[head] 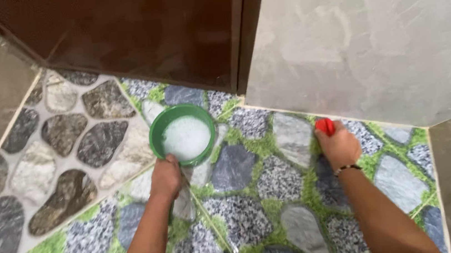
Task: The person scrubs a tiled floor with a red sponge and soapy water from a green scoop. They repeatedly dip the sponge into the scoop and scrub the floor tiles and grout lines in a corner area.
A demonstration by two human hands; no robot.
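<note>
Bowl to our left, brush to our right

Our left hand [165, 177] grips the near rim of the bowl [182, 135] on the floor [277, 193]; behind it stands the door [132, 36]. Our right hand [339, 145] presses the brush [324, 126] beside the wall [361, 39].

A green bowl [182, 135] of white foam is gripped at its near rim by the left hand [165, 177]. A red brush [324, 126] is pressed to the stone-patterned floor [276, 182] by the right hand [340, 146], near the grey wall [361, 39].
</note>
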